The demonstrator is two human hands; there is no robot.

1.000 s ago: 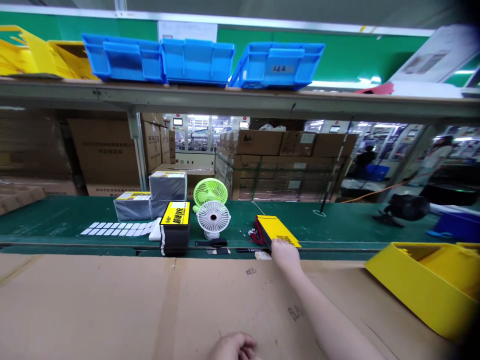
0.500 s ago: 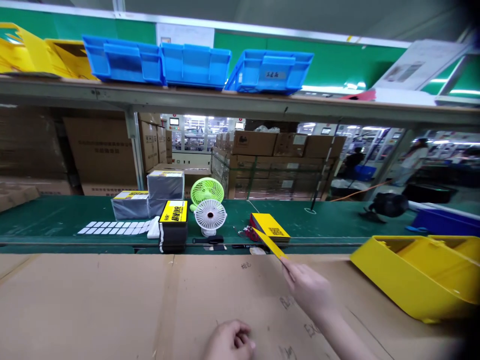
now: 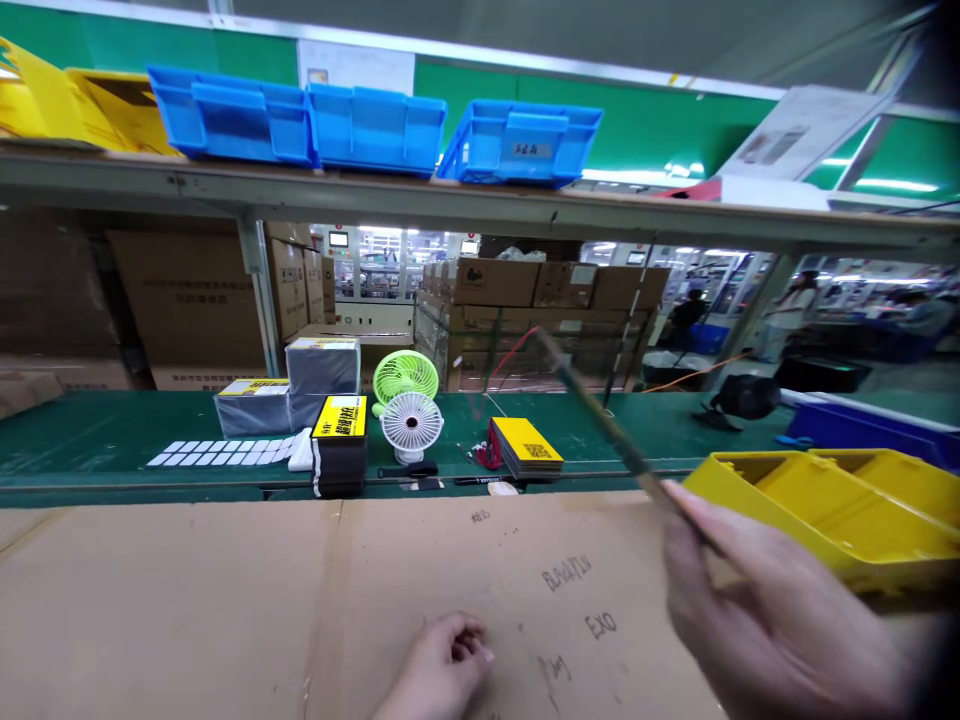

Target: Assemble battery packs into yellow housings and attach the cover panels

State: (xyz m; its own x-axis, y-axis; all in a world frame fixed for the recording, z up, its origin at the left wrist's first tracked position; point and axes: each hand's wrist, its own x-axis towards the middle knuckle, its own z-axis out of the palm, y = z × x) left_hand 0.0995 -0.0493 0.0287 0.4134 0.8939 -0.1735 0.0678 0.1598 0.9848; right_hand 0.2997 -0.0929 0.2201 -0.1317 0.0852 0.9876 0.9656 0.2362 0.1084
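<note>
My right hand (image 3: 757,590) is raised at the right, pinching a thin card (image 3: 607,425) by its lower end. The card is seen nearly edge-on and blurred, and a thin red string (image 3: 514,355) trails from its far tip. My left hand (image 3: 442,660) rests on the brown cardboard (image 3: 187,610) with its fingers loosely curled; nothing shows in them. A stack of yellow cards (image 3: 525,445), printed with a square code, lies on the green bench behind the cardboard. Red cords (image 3: 491,447) bunch up at its left side.
A white fan (image 3: 412,428) and a green fan (image 3: 405,378) stand beside a black-sided stack with a yellow top (image 3: 339,450). Grey wrapped stacks (image 3: 322,370) and white labels (image 3: 225,452) lie left. A yellow bin (image 3: 817,500) sits right; blue bins (image 3: 379,130) line the shelf above.
My right hand has lifted the card off to the right and closer to me, turning it edge-on with its string swinging. My left hand stays curled on the cardboard. The view has shifted slightly right.
</note>
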